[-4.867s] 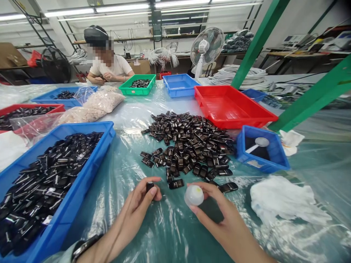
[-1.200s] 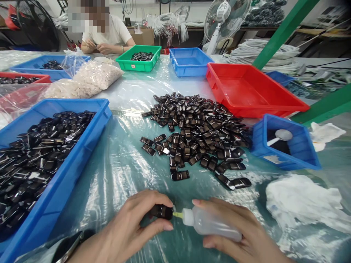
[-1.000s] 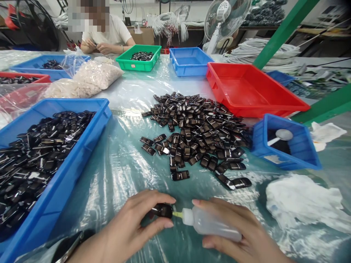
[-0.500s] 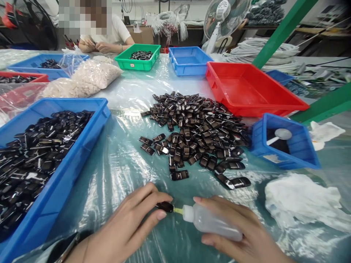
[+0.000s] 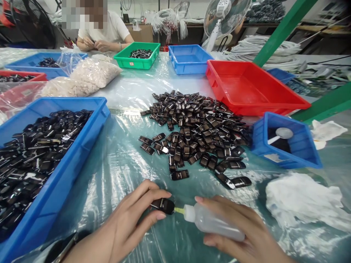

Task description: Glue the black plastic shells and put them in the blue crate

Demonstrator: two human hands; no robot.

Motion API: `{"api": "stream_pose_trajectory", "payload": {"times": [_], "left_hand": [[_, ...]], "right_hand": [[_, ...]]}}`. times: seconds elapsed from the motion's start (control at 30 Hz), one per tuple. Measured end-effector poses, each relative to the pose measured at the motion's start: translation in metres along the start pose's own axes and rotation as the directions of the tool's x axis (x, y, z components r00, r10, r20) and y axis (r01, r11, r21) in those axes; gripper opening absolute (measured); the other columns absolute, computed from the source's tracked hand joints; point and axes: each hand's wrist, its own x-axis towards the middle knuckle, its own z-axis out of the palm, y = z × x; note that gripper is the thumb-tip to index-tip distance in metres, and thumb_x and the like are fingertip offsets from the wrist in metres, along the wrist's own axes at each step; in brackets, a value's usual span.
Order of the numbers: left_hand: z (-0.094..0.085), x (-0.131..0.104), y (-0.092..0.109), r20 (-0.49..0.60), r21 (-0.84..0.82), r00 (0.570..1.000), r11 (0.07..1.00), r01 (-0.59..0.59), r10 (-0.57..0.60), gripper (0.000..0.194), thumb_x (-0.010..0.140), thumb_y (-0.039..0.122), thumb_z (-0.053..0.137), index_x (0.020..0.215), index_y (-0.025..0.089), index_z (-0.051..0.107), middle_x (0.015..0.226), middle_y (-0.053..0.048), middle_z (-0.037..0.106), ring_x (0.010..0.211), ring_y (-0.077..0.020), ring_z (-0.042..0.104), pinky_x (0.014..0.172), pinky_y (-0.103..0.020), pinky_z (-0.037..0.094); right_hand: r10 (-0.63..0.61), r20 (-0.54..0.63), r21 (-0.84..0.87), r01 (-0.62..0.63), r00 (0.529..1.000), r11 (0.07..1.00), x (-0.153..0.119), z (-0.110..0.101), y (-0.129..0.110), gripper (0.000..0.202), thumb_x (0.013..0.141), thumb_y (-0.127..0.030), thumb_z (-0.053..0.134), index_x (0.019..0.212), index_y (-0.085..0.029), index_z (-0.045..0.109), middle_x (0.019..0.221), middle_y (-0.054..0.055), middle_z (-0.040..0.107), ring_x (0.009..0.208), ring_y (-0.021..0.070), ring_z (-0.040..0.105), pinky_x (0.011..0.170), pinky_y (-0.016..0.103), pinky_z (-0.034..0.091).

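Note:
Between the thumb and fingers of my left hand [image 5: 137, 215] is a small glossy black car-shaped piece [image 5: 164, 205], its dark window side facing up. My right hand [image 5: 236, 226] is closed around a translucent squeeze bottle [image 5: 216, 222] with a white cap, lying nearly level. The bottle's thin yellowish tip [image 5: 179, 210] points left and meets the right end of the piece, or nearly so; I cannot tell if they touch. Past my hands lies a loose pile of similar black pieces [image 5: 189, 135] on the plastic-covered table [image 5: 117, 160].
At left stands a blue bin [image 5: 82, 160] full of black pieces. A small blue box [image 5: 304, 146] with a white scoop [image 5: 283, 133], a crumpled white cloth [image 5: 298, 197] and a red tray [image 5: 263, 87] are at right. Across the table sits a person [image 5: 115, 33].
The black piece has turned in my left fingers, so more of its top and window faces me. The bottle has stayed at its right end, with only a slight shift.

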Motion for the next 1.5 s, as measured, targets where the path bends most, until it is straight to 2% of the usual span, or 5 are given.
{"api": "stream_pose_trajectory", "payload": {"times": [0.2, 0.43, 1.0, 1.33, 1.5], "left_hand": [[0.0041, 0.0005, -0.0031, -0.075, -0.046, 0.995, 0.997, -0.068, 0.065, 0.024, 0.099, 0.022, 0.044, 0.12, 0.031, 0.049, 0.106, -0.003, 0.053, 0.092, -0.0198, 0.058, 0.075, -0.027, 0.047], [0.0007, -0.0005, -0.0005, -0.008, -0.079, 1.0, 0.997, -0.01, 0.009, 0.028, 0.099, 0.02, 0.046, 0.122, 0.035, 0.047, 0.108, -0.001, 0.053, 0.097, -0.0189, 0.058, 0.081, -0.028, 0.047], [0.0032, -0.0012, 0.0001, -0.065, -0.108, 0.998, 0.994, -0.034, 0.027, 0.027, 0.098, 0.02, 0.049, 0.12, 0.034, 0.051, 0.105, -0.002, 0.057, 0.093, -0.0198, 0.059, 0.077, -0.027, 0.049], [0.006, -0.0009, -0.0016, -0.104, -0.121, 0.994, 0.991, -0.054, 0.041, 0.024, 0.097, 0.021, 0.051, 0.117, 0.033, 0.053, 0.103, -0.001, 0.057, 0.091, -0.0185, 0.059, 0.077, -0.027, 0.048], [0.0055, 0.001, -0.0001, -0.125, -0.166, 0.987, 0.983, 0.076, -0.098, 0.02, 0.099, 0.03, 0.046, 0.118, 0.033, 0.053, 0.104, -0.002, 0.058, 0.095, -0.0213, 0.059, 0.074, -0.029, 0.051]], "right_hand": [[-0.003, 0.026, 0.049, 0.001, 1.0, 0.999, -0.0011, -0.0001, 0.0011, 0.04, 0.092, -0.044, 0.055, 0.131, -0.035, 0.048, 0.094, 0.0, 0.069, 0.074, 0.0144, 0.071, 0.059, 0.02, 0.056], [0.032, 0.054, 0.126, -0.039, 0.998, 0.991, 0.0015, -0.0017, -0.0015, 0.046, 0.088, -0.039, 0.064, 0.131, -0.038, 0.049, 0.087, -0.003, 0.068, 0.065, 0.0127, 0.067, 0.056, 0.02, 0.055], [0.028, 0.051, 0.103, -0.033, 0.998, 0.994, 0.0012, -0.0023, -0.0043, 0.039, 0.094, -0.037, 0.054, 0.132, -0.039, 0.045, 0.087, -0.002, 0.071, 0.068, 0.0175, 0.071, 0.048, 0.023, 0.055], [0.058, -0.007, 0.117, -0.057, 0.998, 0.991, -0.0006, 0.0002, -0.0027, 0.041, 0.088, -0.038, 0.062, 0.128, -0.039, 0.054, 0.089, -0.002, 0.072, 0.067, 0.0167, 0.071, 0.051, 0.021, 0.057], [0.199, -0.122, 0.065, -0.192, 0.972, 0.979, -0.0075, 0.0035, -0.0009, 0.039, 0.078, -0.04, 0.072, 0.117, -0.038, 0.065, 0.096, 0.001, 0.073, 0.076, 0.0197, 0.072, 0.064, 0.026, 0.06]]}}
